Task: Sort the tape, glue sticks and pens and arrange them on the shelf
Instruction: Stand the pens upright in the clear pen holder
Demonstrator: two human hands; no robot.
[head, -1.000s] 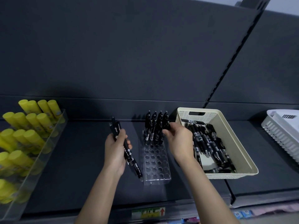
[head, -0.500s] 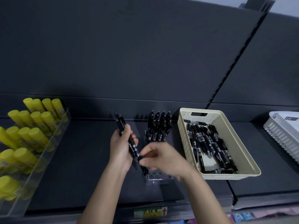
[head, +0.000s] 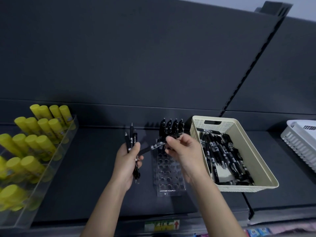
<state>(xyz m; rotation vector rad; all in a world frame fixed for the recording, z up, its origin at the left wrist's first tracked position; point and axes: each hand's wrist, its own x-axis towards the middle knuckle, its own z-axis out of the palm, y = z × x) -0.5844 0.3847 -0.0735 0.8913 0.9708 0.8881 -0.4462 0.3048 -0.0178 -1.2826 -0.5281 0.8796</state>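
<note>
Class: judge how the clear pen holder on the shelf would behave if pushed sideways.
The clear pen holder is probably light: thin see-through plastic, most holes empty. It would likely slide on the smooth dark shelf rather than tip, since it sits low and wide. The standing pens fill only its far end, so it may swivel.

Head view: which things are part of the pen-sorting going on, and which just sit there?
In use: left hand, bunch of pens, right hand, single pen, clear pen holder, cream basket of loose pens.
Idle: glue sticks, white basket.
</note>
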